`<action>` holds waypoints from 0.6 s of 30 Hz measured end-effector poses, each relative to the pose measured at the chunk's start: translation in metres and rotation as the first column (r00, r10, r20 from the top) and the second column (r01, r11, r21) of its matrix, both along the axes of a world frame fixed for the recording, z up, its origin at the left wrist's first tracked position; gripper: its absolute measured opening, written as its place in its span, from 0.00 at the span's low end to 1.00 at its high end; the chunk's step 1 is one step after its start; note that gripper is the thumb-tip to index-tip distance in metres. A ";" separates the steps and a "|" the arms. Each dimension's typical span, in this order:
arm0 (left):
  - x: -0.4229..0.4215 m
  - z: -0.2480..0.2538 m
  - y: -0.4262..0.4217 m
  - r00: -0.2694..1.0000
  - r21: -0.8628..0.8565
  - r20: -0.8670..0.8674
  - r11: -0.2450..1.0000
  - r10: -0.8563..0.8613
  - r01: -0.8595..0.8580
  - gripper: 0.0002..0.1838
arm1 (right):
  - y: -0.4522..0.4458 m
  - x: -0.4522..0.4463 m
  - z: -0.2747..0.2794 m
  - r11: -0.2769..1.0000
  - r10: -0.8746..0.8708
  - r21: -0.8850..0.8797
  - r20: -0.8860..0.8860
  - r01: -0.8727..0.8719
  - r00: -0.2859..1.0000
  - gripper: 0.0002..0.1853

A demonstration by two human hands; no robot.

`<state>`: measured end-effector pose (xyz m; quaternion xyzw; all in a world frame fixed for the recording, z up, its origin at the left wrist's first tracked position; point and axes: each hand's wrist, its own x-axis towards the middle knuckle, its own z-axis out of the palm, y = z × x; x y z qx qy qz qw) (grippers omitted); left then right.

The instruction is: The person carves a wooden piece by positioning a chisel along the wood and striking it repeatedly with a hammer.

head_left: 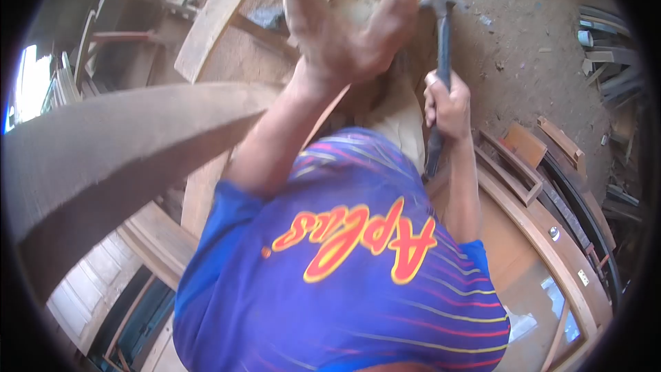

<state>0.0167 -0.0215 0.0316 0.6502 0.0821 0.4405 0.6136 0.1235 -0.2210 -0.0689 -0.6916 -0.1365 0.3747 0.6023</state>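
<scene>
My left hand (344,38) is raised close to the camera at the top centre, its thumb and fingers spread apart, with the fingertips partly cut off by the frame's top edge. Nothing shows in its grasp. To its right, my right hand (451,105) is wrapped round the dark handle of a hammer (444,48). The metal head points away from me, at the handle's far end, and the handle's lower end sticks out below my fist.
A thick wooden beam (138,145) crosses the left side, close to my left arm. Boards (224,17) lie at the upper left. Wooden frames (513,165) and a panel stand at the right. Scrap wood (613,55) lies on the dirt floor (520,62) at the far right.
</scene>
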 end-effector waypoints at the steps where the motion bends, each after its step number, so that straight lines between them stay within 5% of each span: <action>1: 0.003 0.002 0.000 1.000 -0.008 -0.021 1.000 -0.011 0.011 0.14 | 0.004 0.000 -0.002 1.000 0.027 0.011 0.013 -0.027 1.000 0.10; 3: 0.004 0.010 -0.002 0.997 -0.038 -0.068 0.999 -0.036 0.033 0.11 | 0.003 -0.016 0.001 0.998 0.056 -0.005 -0.016 -0.056 0.998 0.09; 6: 0.009 0.005 0.005 0.994 0.075 0.095 0.996 -0.045 0.038 0.06 | 0.015 -0.021 0.001 0.991 0.132 0.006 0.059 -0.132 0.990 0.08; 8: -0.006 0.008 0.005 0.959 -0.199 -0.177 0.963 -0.219 0.183 0.05 | 0.017 -0.027 0.004 0.990 0.137 -0.039 0.057 -0.135 0.989 0.09; 9: -0.013 0.019 -0.004 0.913 -0.226 -0.393 0.974 -0.109 0.019 0.20 | 0.014 -0.029 0.001 0.986 0.154 -0.082 0.138 -0.144 0.978 0.10; 12: -0.001 0.011 -0.004 0.969 -0.114 -0.245 0.993 -0.030 0.002 0.15 | 0.004 -0.022 -0.010 0.975 0.194 -0.172 0.327 -0.143 0.925 0.14; 16: -0.004 0.027 0.008 0.866 -0.124 -0.500 0.990 -0.009 -0.061 0.24 | -0.009 -0.022 -0.021 0.956 0.192 -0.272 0.293 -0.111 0.937 0.15; 17: 0.008 0.027 0.000 0.971 -0.205 -0.231 0.979 -0.055 0.006 0.08 | -0.009 -0.017 -0.017 0.939 0.192 -0.316 0.162 -0.133 0.968 0.15; 18: 0.005 0.024 -0.002 0.974 -0.207 -0.223 0.978 -0.028 -0.019 0.08 | -0.012 -0.017 -0.018 0.935 0.219 -0.319 0.170 -0.156 0.961 0.15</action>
